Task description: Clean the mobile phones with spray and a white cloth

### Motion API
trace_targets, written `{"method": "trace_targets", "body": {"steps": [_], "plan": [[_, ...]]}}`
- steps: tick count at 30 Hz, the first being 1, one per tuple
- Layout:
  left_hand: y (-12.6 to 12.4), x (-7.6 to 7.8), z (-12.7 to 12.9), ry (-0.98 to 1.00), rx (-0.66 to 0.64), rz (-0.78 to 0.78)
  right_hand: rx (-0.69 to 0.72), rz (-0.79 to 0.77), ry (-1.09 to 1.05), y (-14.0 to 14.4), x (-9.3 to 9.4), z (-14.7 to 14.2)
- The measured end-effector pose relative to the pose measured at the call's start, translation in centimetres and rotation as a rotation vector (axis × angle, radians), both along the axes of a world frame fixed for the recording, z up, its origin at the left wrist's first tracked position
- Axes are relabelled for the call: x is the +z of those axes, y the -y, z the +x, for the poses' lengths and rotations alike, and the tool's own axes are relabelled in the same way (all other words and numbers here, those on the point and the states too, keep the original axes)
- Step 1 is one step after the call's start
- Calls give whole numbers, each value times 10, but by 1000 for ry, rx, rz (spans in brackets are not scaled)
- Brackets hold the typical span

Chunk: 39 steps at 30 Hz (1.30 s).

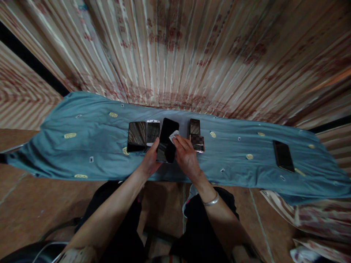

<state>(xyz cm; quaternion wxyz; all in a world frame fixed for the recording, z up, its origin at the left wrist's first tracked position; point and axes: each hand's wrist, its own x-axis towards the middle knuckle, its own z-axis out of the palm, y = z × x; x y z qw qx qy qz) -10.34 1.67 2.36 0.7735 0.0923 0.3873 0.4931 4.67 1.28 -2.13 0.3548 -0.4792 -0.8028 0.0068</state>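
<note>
My left hand (151, 160) grips a large black phone (166, 140) by its lower left edge, screen facing up, over a blue cloth (82, 146). My right hand (185, 155) presses a small white wipe (173, 136) against the phone's right side. A silver bracelet (211, 201) sits on my right wrist. Left of the held phone lie a black phone (136, 136) and a white phone (153, 132). To its right lie a small dark phone (195, 126) and a checkered phone (197, 143).
Another black phone (283, 156) lies apart at the right of the blue cloth. A striped curtain (192, 47) hangs behind. My dark-clothed knees (197, 226) are below, over a brown floor (33, 208). Patterned fabric (309, 215) lies at the lower right.
</note>
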Motion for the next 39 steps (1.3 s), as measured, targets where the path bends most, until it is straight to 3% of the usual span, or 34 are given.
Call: {"method": "trace_targets", "body": {"steps": [7,16,24,32,39], "plan": [[-3,-10,-3,53,-7,49,6,17,-22,0,0,1],[-2,2,3,4,12,-20,-12,5,0,2,3,3],[-12,-5,-9,42,21,38,55,-2,48,13,5,-9],[-17,1,-16,-5,109,-26,95,-12,68,23,8,-20],[-21,-3,-21,-18,165,27,115,7,100,28,10,-24]]}}
